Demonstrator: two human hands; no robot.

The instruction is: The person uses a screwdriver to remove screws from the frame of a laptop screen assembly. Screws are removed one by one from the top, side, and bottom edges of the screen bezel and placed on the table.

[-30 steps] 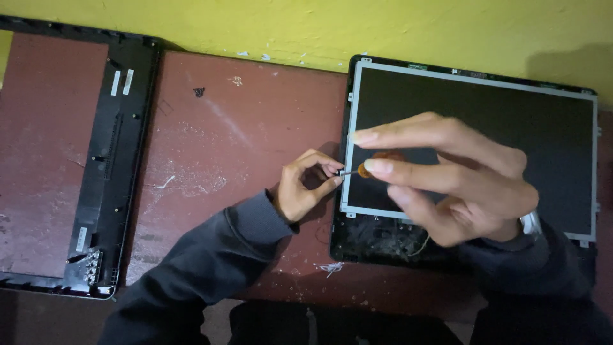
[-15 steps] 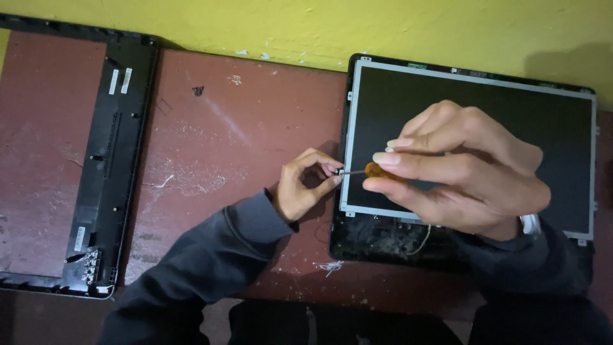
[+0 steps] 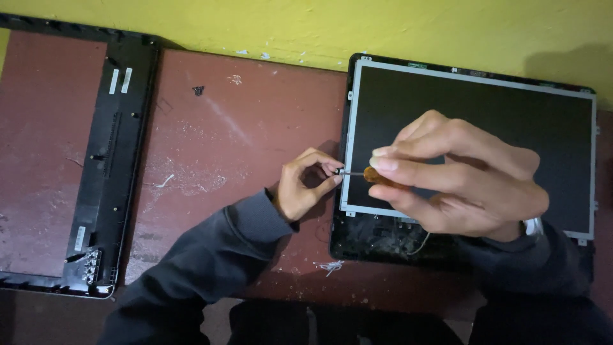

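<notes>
A: Surface?
B: Worn reddish-brown desk [image 3: 242, 128], scuffed with pale scratches, pushed against a yellow wall [image 3: 319, 25]. Dim light.

A: Parts count?
B: One display panel [image 3: 472, 115], dark glass in a silver frame, lying flat in its black back cover [image 3: 383, 239]. One separate black bezel frame [image 3: 118, 147] at the left, well apart from the panel. One small dark screw or clip [image 3: 198, 91] on the desk between them. One screwdriver [image 3: 377, 177]. Two hands, dark sleeves.

A: Screwdriver orientation?
B: Long axis roughly horizontal, parallel to the desk's front edge. Amber handle to the right, thin shaft pointing left, with the tip at the panel's left frame edge, about mid-height.

A: Hands?
B: Right hand [image 3: 460, 185] hovers over the panel, fingers closed round the amber handle. Left hand [image 3: 306, 188] rests on the desk just beside the panel's left edge, thumb and forefinger pinched narrow at the tip. Can't tell if they hold a screw, too small.
</notes>
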